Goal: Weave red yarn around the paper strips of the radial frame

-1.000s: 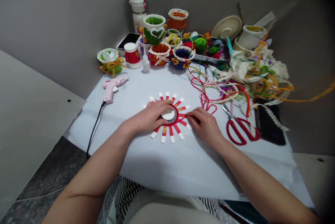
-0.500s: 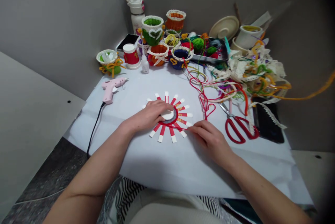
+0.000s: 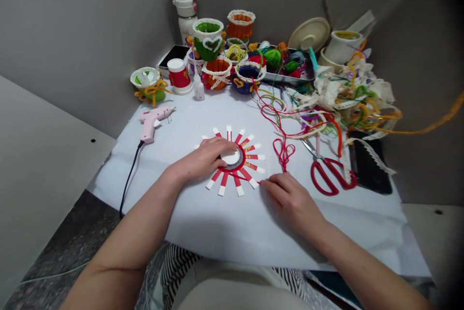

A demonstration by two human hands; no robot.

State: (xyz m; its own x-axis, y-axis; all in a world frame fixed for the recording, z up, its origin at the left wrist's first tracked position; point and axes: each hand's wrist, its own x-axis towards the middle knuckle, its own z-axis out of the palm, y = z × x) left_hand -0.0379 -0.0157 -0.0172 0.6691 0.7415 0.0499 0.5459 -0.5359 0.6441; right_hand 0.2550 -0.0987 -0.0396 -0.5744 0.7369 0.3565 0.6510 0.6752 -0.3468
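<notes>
A paper cup cut into strips (image 3: pixel 256 157) lies spread like a sun on the table, its red strips tipped with white around a round white base. My left hand (image 3: pixel 207 156) grips it at the base, thumb and fingers curved over the centre; it hides the strips on the left. Red yarn (image 3: pixel 284 154) rings the base, woven among the inner ends of the strips. From there a strand runs taut to my right hand (image 3: pixel 290 198), which pinches it just off the lower right strips. Loose yarn loops lie beyond that hand.
Red-handled scissors (image 3: pixel 326 175) and a dark phone (image 3: pixel 369 165) lie right, below a heap of lace and yarn (image 3: pixel 358 92). A pink glue gun (image 3: pixel 154 121) with its cord is left. Decorated cups (image 3: pixel 217 71), a glue bottle (image 3: pixel 198 88) and a tray of yarn balls (image 3: pixel 290 78) line the back.
My right hand has moved slightly down and pulls the strand a little lower. The loose red loops beyond it have shifted and bunched. My left hand stays on the cup base.
</notes>
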